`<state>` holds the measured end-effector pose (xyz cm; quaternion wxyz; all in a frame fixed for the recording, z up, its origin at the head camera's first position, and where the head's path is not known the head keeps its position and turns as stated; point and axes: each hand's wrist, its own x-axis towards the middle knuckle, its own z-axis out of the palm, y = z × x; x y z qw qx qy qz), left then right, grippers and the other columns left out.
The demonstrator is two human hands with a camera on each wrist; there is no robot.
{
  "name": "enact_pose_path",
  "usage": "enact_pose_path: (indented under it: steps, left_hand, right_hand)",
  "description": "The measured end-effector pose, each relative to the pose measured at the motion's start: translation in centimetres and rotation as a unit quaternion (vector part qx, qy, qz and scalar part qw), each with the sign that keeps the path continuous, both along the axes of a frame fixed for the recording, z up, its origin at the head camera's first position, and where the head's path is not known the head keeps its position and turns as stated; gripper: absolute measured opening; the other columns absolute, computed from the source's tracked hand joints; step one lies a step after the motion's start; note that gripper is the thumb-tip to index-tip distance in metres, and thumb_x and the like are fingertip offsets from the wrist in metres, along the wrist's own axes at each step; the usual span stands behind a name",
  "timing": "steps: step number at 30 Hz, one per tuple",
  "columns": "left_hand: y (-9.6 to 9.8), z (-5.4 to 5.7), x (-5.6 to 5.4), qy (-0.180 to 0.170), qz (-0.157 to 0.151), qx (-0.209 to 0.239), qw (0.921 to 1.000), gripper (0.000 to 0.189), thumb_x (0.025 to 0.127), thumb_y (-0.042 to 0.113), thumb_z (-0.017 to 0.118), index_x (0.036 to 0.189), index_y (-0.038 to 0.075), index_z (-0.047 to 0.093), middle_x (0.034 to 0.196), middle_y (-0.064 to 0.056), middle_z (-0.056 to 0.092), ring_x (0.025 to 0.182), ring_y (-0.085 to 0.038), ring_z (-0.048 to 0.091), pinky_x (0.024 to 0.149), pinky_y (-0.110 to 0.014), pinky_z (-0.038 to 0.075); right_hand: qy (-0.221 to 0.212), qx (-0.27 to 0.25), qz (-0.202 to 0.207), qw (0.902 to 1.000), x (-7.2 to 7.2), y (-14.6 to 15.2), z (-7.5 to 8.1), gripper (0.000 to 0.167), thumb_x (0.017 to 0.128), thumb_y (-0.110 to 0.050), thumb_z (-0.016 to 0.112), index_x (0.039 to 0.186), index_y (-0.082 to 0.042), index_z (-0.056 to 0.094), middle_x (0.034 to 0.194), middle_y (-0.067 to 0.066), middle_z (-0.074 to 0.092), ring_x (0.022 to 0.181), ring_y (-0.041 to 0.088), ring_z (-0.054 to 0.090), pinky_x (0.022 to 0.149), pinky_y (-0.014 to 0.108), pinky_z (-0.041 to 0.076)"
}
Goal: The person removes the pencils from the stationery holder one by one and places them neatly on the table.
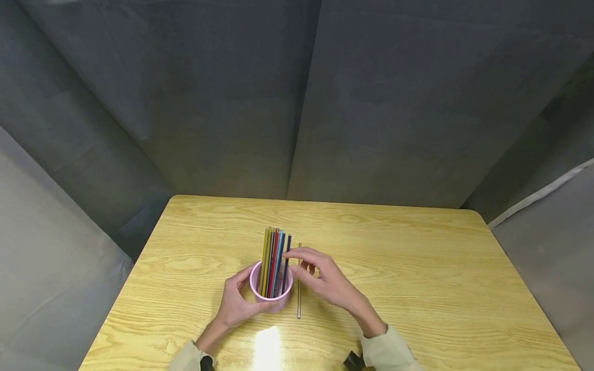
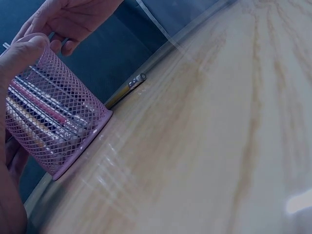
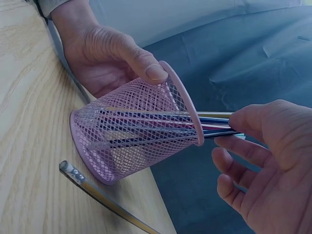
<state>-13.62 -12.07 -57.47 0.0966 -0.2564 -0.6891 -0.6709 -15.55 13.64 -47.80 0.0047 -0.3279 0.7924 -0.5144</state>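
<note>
A pink mesh pencil cup (image 1: 281, 304) stands on the table, with my left hand (image 1: 235, 305) curled round its left side and the thumb at the rim. Several coloured pencils (image 1: 271, 263), yellow, red and blue among them, stick up out of it. Beside the cup's right rim is my right hand (image 1: 327, 275), its fingers loosely bent. Its index fingertip overlaps a dark blue pencil (image 1: 290, 242) that leans apart from the bunch, while the thumb stays a little to the side. A single pencil (image 3: 105, 199) with a metal-banded end lies on the table right of the cup.
The wood-grain table (image 1: 417, 268) spreads to both sides, with rounded far corners. Grey curtains (image 1: 380, 103) hang behind it and along the sides. Light glares off the tabletop near the front edge.
</note>
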Motion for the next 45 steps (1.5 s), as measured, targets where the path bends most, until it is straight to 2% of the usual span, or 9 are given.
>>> enact_pose_path:
  steps: [6,14,32,45]
  left_hand:
    - [0.0,0.0,0.1,0.004,0.007,-0.004,1.0,0.088,0.062,0.0,0.096,0.142,-0.003,0.059,0.132,-0.022,0.069,0.12,-0.024,0.069,0.108,-0.033,0.055]
    - [0.0,0.0,0.0,-0.001,0.005,-0.004,1.0,0.088,0.062,0.001,0.096,0.142,-0.002,0.059,0.133,-0.021,0.069,0.12,-0.025,0.069,0.109,-0.034,0.054]
    - [0.1,0.1,0.1,-0.001,0.004,-0.002,1.0,0.088,0.062,0.0,0.095,0.142,-0.003,0.058,0.133,-0.022,0.069,0.12,-0.024,0.068,0.109,-0.034,0.055]
    - [0.0,0.0,0.0,0.0,0.008,-0.008,0.9999,0.086,0.063,0.001,0.095,0.141,-0.001,0.06,0.13,-0.02,0.07,0.119,-0.024,0.069,0.108,-0.033,0.055]
  right_hand:
    - [0.014,0.004,-0.008,0.9999,0.1,0.3,0.7,0.03,0.105,-0.014,0.063,0.134,-0.01,0.068,0.127,0.006,0.072,0.084,0.016,0.061,0.071,0.032,0.059]
    - [0.027,0.008,-0.023,0.9993,0.1,0.6,1.4,0.029,0.104,-0.015,0.064,0.133,-0.017,0.07,0.125,-0.002,0.072,0.082,0.012,0.061,0.07,0.027,0.057]
    - [0.052,-0.008,-0.032,0.9981,0.3,1.1,2.3,0.029,0.104,-0.011,0.064,0.132,-0.018,0.069,0.123,0.0,0.072,0.083,0.012,0.061,0.069,0.027,0.056]
    - [0.087,-0.034,-0.05,0.9944,0.1,1.5,2.7,0.031,0.099,-0.005,0.07,0.128,-0.015,0.071,0.11,0.004,0.073,0.081,0.013,0.059,0.067,0.025,0.054]
